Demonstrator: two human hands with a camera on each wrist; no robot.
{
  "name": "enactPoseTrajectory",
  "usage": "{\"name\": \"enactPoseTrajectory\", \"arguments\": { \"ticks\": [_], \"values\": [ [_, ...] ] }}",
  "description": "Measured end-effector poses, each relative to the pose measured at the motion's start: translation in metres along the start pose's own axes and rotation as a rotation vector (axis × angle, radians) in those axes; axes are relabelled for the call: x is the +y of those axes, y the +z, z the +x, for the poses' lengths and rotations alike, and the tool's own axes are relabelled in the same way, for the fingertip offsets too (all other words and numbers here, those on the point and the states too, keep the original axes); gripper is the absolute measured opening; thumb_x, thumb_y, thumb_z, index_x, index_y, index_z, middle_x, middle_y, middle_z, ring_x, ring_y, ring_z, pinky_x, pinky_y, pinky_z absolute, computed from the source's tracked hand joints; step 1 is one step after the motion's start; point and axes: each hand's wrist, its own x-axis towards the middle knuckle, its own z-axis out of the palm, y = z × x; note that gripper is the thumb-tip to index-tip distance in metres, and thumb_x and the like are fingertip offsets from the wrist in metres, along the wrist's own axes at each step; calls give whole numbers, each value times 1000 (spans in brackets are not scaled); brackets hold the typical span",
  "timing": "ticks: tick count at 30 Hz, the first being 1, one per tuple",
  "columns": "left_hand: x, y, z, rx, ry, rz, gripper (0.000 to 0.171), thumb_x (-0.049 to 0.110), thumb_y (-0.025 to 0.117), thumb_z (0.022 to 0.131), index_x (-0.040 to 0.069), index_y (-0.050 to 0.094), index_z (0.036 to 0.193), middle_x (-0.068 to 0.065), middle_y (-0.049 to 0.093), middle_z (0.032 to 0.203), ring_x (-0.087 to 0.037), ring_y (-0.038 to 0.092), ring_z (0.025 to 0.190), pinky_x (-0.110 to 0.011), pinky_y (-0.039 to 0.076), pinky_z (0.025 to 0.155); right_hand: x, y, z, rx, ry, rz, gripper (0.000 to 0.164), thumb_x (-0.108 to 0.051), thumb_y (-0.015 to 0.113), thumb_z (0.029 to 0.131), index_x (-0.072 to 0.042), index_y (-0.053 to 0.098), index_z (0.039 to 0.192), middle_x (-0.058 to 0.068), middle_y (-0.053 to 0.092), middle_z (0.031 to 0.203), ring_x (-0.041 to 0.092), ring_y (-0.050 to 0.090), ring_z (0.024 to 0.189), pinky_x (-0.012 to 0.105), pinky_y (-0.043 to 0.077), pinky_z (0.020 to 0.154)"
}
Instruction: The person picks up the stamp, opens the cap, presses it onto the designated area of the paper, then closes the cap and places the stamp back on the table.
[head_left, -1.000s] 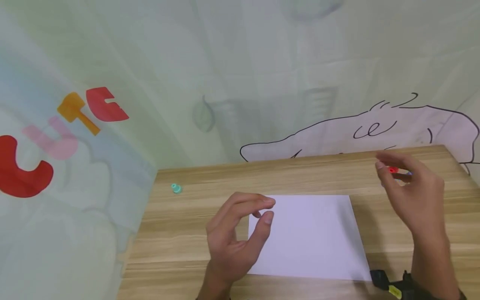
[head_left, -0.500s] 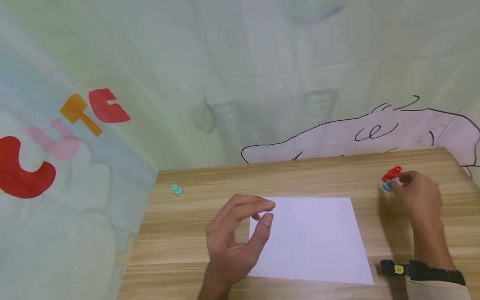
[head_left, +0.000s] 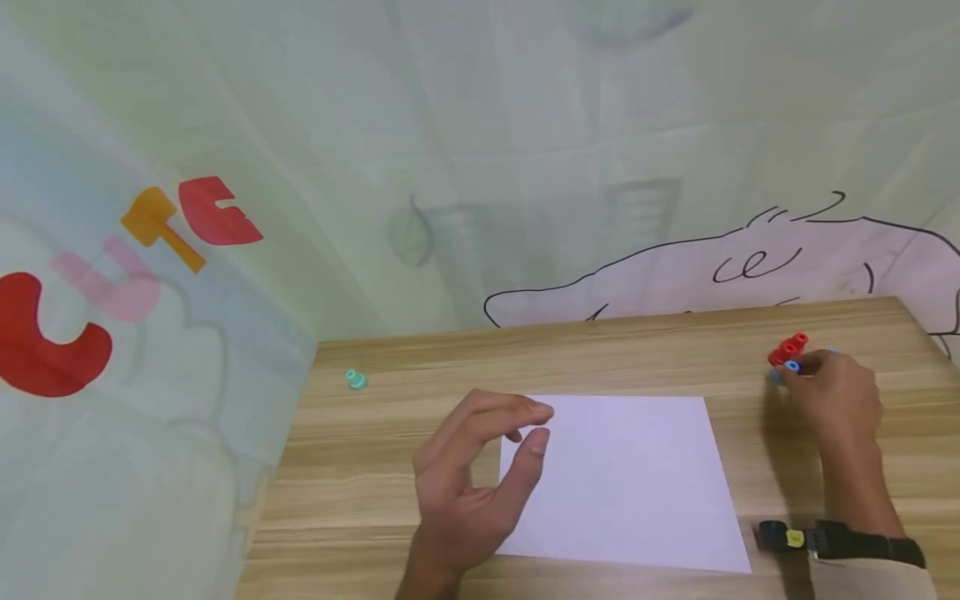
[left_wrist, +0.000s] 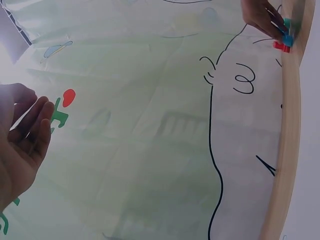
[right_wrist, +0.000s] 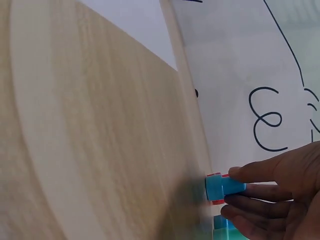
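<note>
Far right on the table, my right hand (head_left: pixel 843 404) pinches a small blue stepped peg (right_wrist: pixel 217 187) between thumb and fingers; the peg stands upright on the tabletop. Red stepped pegs (head_left: pixel 786 350) stand just behind it, partly covered by the blue one in the right wrist view. Below my fingers there, another blue peg (right_wrist: pixel 219 221) and a green peg (right_wrist: pixel 227 234) show in part. My left hand (head_left: pixel 476 483) hovers over the left edge of a white sheet of paper (head_left: pixel 630 492), fingers curved, thumb apart, holding nothing.
A teal stepped peg (head_left: pixel 356 380) stands alone at the table's back left. A printed cloth (head_left: pixel 450 167) hangs behind and to the left of the wooden table (head_left: pixel 360 467). A black wrist strap (head_left: pixel 870 542) circles my right wrist.
My right hand has come down from above the pegs to the blue one and now pinches it. Its thumb and fingers have closed in. My left hand has stayed almost still.
</note>
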Motion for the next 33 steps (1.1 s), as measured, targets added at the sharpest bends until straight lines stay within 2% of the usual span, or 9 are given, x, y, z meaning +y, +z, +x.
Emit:
{"name": "enactPoseTrajectory", "arguments": {
  "ticks": [6, 11, 13, 15, 18, 23, 27, 30, 33],
  "values": [
    [0, 0, 0, -4, 2, 5, 20, -10, 62, 76, -7, 62, 96, -13, 64, 86, -21, 60, 73, -24, 48, 59, -8, -11, -9, 22, -59, 6, 52, -40, 59, 90, 7, 58, 113, 26, 62, 102, 38, 55, 86, 41, 42, 58],
    [2, -1, 1, -8, -7, 14, 19, -10, 62, 76, -7, 62, 95, -13, 64, 87, -21, 60, 74, -24, 49, 60, -33, -23, -27, 100, -138, 55, 57, -48, 59, 88, 2, 61, 115, 23, 65, 103, 37, 59, 93, 40, 44, 64],
    [3, -1, 2, -10, -14, 21, 19, -10, 62, 76, -6, 62, 95, -13, 64, 87, -20, 60, 74, -24, 49, 60, -48, -31, -39, 142, -185, 95, 54, -51, 61, 86, -5, 65, 114, 17, 67, 102, 19, 63, 88, 33, 45, 64],
    [3, -1, 3, -9, -15, 28, 19, -9, 62, 77, -6, 63, 96, -13, 64, 87, -20, 60, 74, -23, 49, 60, -66, -38, -52, 169, -235, 155, 48, -51, 64, 83, -13, 67, 112, 10, 69, 100, 2, 61, 81, 23, 45, 63],
    [2, 1, 3, -6, -10, 32, 19, -9, 62, 77, -6, 63, 96, -12, 64, 87, -20, 60, 74, -23, 49, 60, -94, -47, -73, 176, -299, 254, 40, -50, 69, 80, -23, 68, 109, -1, 70, 94, -12, 55, 73, 11, 45, 61],
    [0, 6, 3, -6, -16, 31, 22, -9, 63, 75, -4, 64, 97, -11, 64, 87, -19, 60, 74, -23, 48, 60, -130, -55, -105, 156, -372, 379, 31, -42, 72, 79, -31, 69, 107, -9, 69, 89, 0, 63, 78, 10, 46, 68],
    [-1, 11, 2, -43, -49, 48, 23, -8, 64, 75, -3, 64, 98, -10, 64, 89, -18, 60, 77, -23, 49, 61, -153, -57, -129, 151, -453, 489, 29, -30, 74, 80, -29, 69, 108, -9, 69, 94, 5, 63, 80, 14, 48, 71],
    [-1, 14, 1, -83, -78, 71, 25, -7, 65, 76, -2, 63, 101, -9, 64, 93, -17, 60, 82, -23, 49, 63, -171, -59, -147, 132, -557, 595, 31, -16, 76, 78, -21, 70, 108, -4, 69, 98, 11, 63, 79, 18, 50, 72],
    [-1, 16, -1, -118, -119, 90, 27, -3, 66, 78, -1, 62, 104, -9, 64, 97, -17, 60, 87, -23, 49, 66, -185, -63, -164, 94, -622, 661, 32, -7, 75, 77, -15, 70, 107, -1, 69, 96, 14, 62, 77, 21, 51, 70]
  ]
}}
